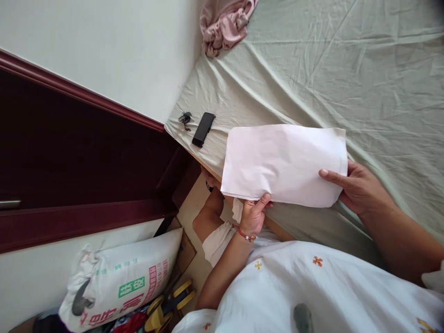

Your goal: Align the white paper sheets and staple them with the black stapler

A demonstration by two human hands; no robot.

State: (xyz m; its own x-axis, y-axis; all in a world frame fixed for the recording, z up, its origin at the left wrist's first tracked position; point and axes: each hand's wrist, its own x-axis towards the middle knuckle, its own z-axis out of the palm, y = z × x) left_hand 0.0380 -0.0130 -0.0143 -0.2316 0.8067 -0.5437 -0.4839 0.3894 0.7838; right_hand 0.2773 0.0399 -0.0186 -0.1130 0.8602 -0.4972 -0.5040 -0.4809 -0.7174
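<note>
A stack of white paper sheets is held up over the edge of the bed, its top sheet slightly creased. My left hand grips the near edge, the thumb on top and the fingers hidden underneath. A red string bracelet circles that wrist. My right hand pinches the right end of the stack, its thumb lying on the top sheet and the other fingers beneath. Several layers show at the lower left corner.
On the pale green bedsheet lie a black phone-like object, a bunch of keys and a crumpled pink cloth. A dark red door stands left. Below it, a white printed sack rests beside yellow-wheeled gear.
</note>
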